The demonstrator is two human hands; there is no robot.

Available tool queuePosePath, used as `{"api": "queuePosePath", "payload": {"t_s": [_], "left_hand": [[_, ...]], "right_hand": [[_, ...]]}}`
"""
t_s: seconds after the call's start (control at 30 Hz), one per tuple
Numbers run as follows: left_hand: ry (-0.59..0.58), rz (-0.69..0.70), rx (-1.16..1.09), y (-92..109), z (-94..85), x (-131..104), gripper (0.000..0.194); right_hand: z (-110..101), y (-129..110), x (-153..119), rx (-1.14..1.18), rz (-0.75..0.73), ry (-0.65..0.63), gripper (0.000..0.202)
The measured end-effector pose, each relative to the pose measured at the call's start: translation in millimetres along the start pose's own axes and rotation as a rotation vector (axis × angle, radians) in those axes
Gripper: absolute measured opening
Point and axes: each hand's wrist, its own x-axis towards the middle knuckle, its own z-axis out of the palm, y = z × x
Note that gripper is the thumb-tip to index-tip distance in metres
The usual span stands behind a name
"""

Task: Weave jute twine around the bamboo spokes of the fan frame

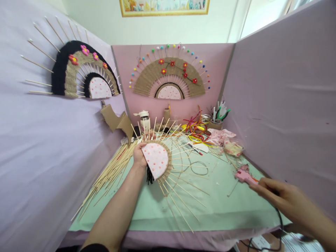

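My left hand (140, 156) is closed on the straight edge of a half-round fan (156, 157) covered in pink dotted cloth. Woven twine borders its curved side, and thin wooden sticks radiate outward from it. A black tassel (150, 175) of yarn hangs below my left fingers. At the right of the table, my right hand (280, 194) grips the back of a pink hot glue gun (245, 175), its fingers curled round it and partly hidden. From below that hand a black cord (280, 224) trails down past the table edge.
Loose wooden sticks (112, 171) lie in a pile on the left. Pipe cleaners (195, 131), pink cloth (222, 136) and a twine loop (201, 168) are on the green tabletop (210, 206). A white bottle (145, 120) stands at the back. Finished fans (170, 92) hang on the partitions.
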Motion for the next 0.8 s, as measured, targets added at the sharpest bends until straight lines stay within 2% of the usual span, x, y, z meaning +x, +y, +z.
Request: {"api": "queuePosePath", "payload": {"t_s": [0.07, 0.13, 0.2, 0.37, 0.47, 0.57, 0.7, 0.8], "left_hand": [[-0.008, -0.020, -0.016, 0, 1.0, -1, 0.063], [-0.019, -0.040, -0.024, 0, 2.3, -3, 0.062], [-0.041, -0.051, -0.035, -2, 3.9, -5, 0.061], [-0.072, -0.072, -0.059, -8, 8.5, -11, 0.058], [-0.068, -0.076, -0.045, -12, 11.2, -14, 0.059], [-0.063, -0.097, -0.032, -16, 13.5, -16, 0.060], [-0.025, -0.108, 0.018, -25, 15.4, -19, 0.061], [-0.035, -0.177, 0.064, -32, 14.3, -22, 0.059]], "right_hand": [[9, -7, 14, 0.039, -0.022, -0.056, 0.039], [25, -16, 32, 0.177, -0.108, -0.082, 0.034], [49, -31, 53, 0.336, -0.146, -0.133, 0.044], [123, -86, 105, 0.839, -0.117, -0.227, 0.040], [153, -109, 122, 1.202, -0.069, -0.347, 0.049], [161, -115, 124, 1.325, -0.009, -0.422, 0.054], [157, -103, 120, 1.199, 0.079, -0.274, 0.038], [156, -91, 118, 1.053, 0.095, -0.181, 0.035]]}}
